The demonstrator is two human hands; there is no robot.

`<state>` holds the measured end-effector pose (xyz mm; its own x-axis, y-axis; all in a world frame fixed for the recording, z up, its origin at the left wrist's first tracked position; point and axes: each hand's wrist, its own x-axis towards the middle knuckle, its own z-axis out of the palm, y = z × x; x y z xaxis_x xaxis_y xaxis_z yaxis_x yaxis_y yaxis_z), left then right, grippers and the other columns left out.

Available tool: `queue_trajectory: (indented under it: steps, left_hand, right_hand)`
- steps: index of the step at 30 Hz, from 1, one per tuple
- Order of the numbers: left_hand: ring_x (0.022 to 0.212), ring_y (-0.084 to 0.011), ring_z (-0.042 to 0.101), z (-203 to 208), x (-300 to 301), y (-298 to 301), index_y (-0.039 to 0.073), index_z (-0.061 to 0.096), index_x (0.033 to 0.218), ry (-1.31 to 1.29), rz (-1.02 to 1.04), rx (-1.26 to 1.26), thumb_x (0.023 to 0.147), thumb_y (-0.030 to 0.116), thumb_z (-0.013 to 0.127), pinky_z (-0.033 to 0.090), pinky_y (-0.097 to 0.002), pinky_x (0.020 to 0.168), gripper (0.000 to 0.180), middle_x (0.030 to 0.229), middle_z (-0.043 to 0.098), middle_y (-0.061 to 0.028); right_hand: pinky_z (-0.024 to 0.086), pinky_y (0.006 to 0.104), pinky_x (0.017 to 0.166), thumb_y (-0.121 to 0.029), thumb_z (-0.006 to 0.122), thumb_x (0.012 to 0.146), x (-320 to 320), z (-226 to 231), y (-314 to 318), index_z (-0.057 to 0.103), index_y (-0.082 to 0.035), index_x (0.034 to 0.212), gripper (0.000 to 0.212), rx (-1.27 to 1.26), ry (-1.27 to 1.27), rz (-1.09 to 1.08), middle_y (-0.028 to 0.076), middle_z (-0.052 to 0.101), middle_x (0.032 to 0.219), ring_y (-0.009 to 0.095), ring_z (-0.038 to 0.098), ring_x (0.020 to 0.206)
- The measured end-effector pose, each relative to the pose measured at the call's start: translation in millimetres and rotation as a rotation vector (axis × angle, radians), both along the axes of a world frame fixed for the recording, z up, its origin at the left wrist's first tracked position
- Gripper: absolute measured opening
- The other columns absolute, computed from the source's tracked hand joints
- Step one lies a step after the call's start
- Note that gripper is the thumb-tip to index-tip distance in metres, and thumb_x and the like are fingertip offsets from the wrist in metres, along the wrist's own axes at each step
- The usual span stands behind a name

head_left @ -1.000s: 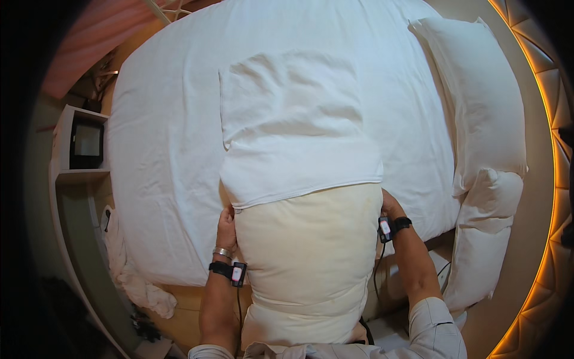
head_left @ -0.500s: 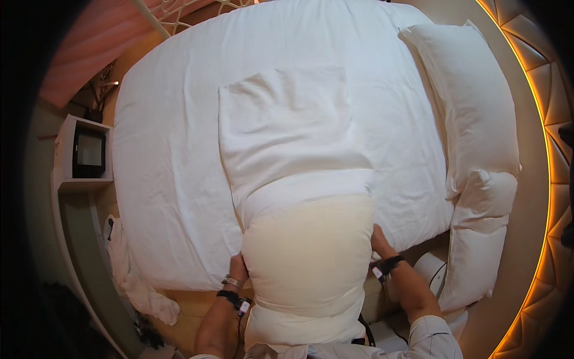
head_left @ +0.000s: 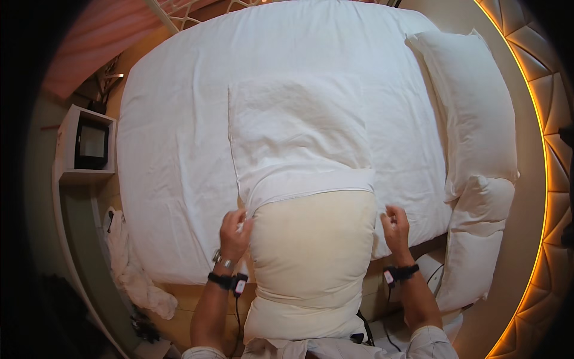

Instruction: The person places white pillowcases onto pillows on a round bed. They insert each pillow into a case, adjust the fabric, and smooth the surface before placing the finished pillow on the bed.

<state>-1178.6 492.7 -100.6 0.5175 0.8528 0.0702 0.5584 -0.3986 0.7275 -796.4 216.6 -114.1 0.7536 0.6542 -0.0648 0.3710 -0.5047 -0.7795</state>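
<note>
A cream pillow (head_left: 312, 251) stands upright against me at the near side of the bed, its far end inside a white pillowcase (head_left: 299, 131). The case's hem (head_left: 317, 182) lies across the pillow's upper part, and the rest spreads flat over the bed. My left hand (head_left: 234, 232) is at the pillow's left side just below the hem, fingers loosely bent and apart, with nothing seen in them. To the pillow's right, my right hand (head_left: 396, 228) is held a little away from it, fingers half curled and holding nothing.
Beneath the case is a bed with a white sheet (head_left: 167, 143). White pillows (head_left: 472, 113) line its right side by the padded, lit headboard (head_left: 553, 179). At left are a white shelf unit (head_left: 67, 161) and a bundled white cloth (head_left: 137, 281).
Both hands have come up from the pillow's lower sides toward the hem, the right one now apart from the pillow. The spread part of the case lies flatter.
</note>
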Motion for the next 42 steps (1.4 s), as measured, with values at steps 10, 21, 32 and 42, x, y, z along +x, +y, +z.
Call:
queue_trajectory:
  steps: [10, 21, 32, 42]
  left_hand:
    - [0.088, -0.035, 0.068, -4.1, 89.9, 31.0, 0.0, 0.07, 0.109, -0.037, -0.135, 0.026, 0.097, 0.008, 0.067, 0.055, -0.0429, 0.078, 0.014, 0.095, 0.072, -0.0157]
    - [0.082, -0.0325, 0.067, 61.7, 23.1, -35.5, 0.003, 0.072, 0.101, -0.035, -0.551, -0.121, 0.094, 0.013, 0.074, 0.054, -0.0409, 0.073, 0.011, 0.088, 0.07, -0.0133]
    - [0.077, -0.032, 0.066, 49.5, 66.5, -68.5, 0.007, 0.071, 0.093, -0.017, -0.591, -0.018, 0.09, 0.015, 0.079, 0.053, -0.0425, 0.069, 0.012, 0.082, 0.069, -0.0102]
    - [0.073, -0.0336, 0.066, 58.7, 54.1, -83.0, 0.006, 0.069, 0.09, 0.005, -0.485, -0.091, 0.091, 0.015, 0.077, 0.052, -0.0438, 0.065, 0.012, 0.076, 0.067, -0.0123]
  right_hand:
    - [0.053, 0.0425, 0.083, -0.007, 0.064, 0.098, 13.7, -10.2, 116.2, 0.07, -0.004, 0.105, 0.01, 0.135, -0.157, 0.331, 0.014, 0.072, 0.094, 0.033, 0.068, 0.093]
    - [0.05, 0.0389, 0.064, -0.014, 0.077, 0.09, -1.7, 78.3, 23.6, 0.067, -0.003, 0.087, 0.015, -0.103, 0.093, 0.459, 0.013, 0.066, 0.073, 0.029, 0.063, 0.067]
    - [0.048, 0.0475, 0.067, -0.001, 0.072, 0.079, -34.1, 32.3, -22.3, 0.061, -0.009, 0.095, 0.021, -0.114, -0.295, 0.188, 0.011, 0.062, 0.076, 0.036, 0.062, 0.075]
    - [0.053, 0.044, 0.096, -0.019, 0.058, 0.103, -1.6, -43.0, 78.3, 0.063, -0.002, 0.136, 0.038, 0.217, -0.039, 0.058, 0.022, 0.071, 0.12, 0.042, 0.066, 0.11]
